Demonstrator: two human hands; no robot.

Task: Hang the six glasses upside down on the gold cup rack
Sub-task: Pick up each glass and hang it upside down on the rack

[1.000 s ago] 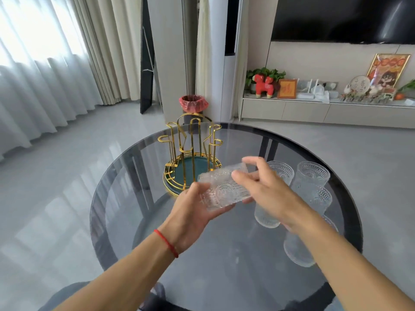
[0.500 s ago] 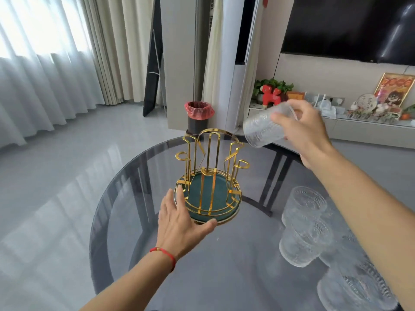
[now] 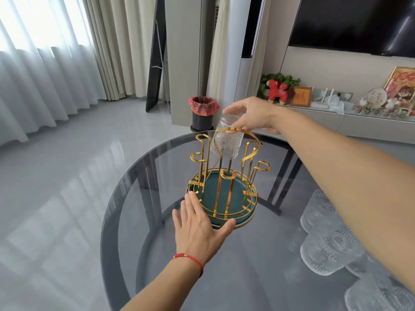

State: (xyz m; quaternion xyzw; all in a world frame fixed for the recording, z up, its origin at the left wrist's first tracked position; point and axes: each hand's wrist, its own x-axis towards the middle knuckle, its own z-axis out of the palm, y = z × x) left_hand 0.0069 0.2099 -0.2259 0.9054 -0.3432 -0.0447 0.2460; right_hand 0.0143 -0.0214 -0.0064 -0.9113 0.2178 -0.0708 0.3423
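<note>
The gold cup rack [image 3: 226, 176] with its green round base stands on the round dark glass table [image 3: 125, 198]. My right hand [image 3: 251, 115] grips a clear patterned glass [image 3: 226, 140] by its bottom, mouth down, over a far peg of the rack; the peg's tip looks inside the glass. My left hand [image 3: 197, 225] lies flat with spread fingers against the near-left rim of the rack's base. Several more clear glasses [image 3: 325, 225] stand on the table at the right, partly hidden behind my right forearm.
The table's edge curves close on the left and far side. Beyond it a black bin with a red bag [image 3: 203, 113] stands on the grey floor. A low shelf with ornaments [image 3: 336, 102] runs along the right wall under a dark screen.
My right hand has swung the glass from high on the right down over a rear peg, turning it mouth down. My left hand has settled against the rack's base.
</note>
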